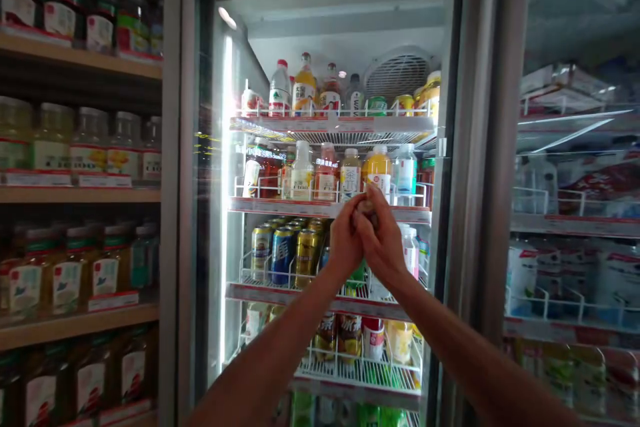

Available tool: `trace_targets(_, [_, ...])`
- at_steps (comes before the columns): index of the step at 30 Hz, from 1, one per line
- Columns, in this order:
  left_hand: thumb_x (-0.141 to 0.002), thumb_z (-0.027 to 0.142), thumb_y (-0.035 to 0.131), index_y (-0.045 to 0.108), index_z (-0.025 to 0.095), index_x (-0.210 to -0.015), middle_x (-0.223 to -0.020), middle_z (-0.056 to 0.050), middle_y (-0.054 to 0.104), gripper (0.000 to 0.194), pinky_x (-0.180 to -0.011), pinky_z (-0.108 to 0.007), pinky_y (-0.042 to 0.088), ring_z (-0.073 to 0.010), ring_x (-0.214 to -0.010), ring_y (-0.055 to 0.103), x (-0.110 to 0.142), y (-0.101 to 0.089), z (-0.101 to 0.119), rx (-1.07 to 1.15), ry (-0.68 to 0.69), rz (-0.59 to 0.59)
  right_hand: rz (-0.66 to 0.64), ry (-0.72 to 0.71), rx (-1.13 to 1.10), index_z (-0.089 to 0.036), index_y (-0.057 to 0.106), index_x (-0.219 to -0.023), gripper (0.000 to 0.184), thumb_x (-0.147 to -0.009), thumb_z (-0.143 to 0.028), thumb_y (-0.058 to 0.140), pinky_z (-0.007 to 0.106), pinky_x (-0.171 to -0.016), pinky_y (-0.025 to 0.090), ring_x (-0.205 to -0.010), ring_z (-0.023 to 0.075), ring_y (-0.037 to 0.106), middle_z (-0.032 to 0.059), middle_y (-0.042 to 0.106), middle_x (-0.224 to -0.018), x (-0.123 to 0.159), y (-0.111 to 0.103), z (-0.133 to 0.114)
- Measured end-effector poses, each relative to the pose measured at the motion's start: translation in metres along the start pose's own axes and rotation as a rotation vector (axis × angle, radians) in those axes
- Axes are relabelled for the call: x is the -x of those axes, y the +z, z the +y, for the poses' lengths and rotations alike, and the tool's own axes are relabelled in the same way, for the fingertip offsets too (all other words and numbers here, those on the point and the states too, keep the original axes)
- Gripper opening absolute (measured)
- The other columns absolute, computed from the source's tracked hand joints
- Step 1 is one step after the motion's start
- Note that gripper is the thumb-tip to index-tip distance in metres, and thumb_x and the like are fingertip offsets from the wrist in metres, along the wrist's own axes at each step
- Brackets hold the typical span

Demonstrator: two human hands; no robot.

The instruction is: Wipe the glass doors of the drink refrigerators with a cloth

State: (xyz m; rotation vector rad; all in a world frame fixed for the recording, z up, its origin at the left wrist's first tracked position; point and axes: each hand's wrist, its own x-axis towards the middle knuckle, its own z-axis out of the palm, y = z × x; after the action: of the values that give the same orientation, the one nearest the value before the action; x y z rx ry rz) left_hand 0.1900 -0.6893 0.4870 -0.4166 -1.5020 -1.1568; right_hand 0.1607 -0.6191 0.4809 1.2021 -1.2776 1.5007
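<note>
My left hand [347,233] and my right hand [383,230] are raised together in front of a lit drinks fridge, pressed against each other with curled fingers. Whatever lies between them, if anything, is hidden by the fingers. Just above my fingertips, an orange juice bottle [379,165] stands on a wire shelf. To its left is a pale tea bottle [350,170], and to its right a clear bottle with a blue-green label [405,170]. Both forearms stretch up from the bottom of the view.
Below are gold cans [305,255] and a blue can [283,253] on the third shelf. More bottles [304,87] line the top shelf. Wooden shelves [80,195] with bottles stand at left. A metal post [500,147] separates another stocked fridge at right.
</note>
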Motion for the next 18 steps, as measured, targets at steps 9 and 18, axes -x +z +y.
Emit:
trace_targets(9, [-0.087, 0.034, 0.031, 0.056, 0.02, -0.114, -0.112, -0.005, 0.063, 0.039, -0.085, -0.033, 0.051, -0.017, -0.101, 0.06, -0.014, -0.016, 0.021, 0.144, -0.198, -0.34, -0.022, -0.34, 0.183, -0.042, 0.028, -0.135, 0.059, -0.084, -0.015, 0.04, 0.053, -0.106, 0.035, -0.131, 0.0232, 0.032, -0.0056, 0.029, -0.144, 0.006, -0.002, 0.023])
trace_targets(18, [-0.086, 0.037, 0.041, 0.029, 0.013, -0.137, -0.148, -0.012, 0.019, 0.057, -0.11, -0.053, 0.015, -0.0267, -0.137, 0.013, -0.05, -0.172, -0.049, -1.095, 0.398, 0.257, 0.168, -0.29, 0.633, -0.025, 0.034, -0.135, 0.052, -0.083, -0.02, 0.039, 0.059, -0.11, 0.019, -0.138, 0.028, 0.013, 0.0022, 0.026, -0.147, -0.079, -0.031, 0.054])
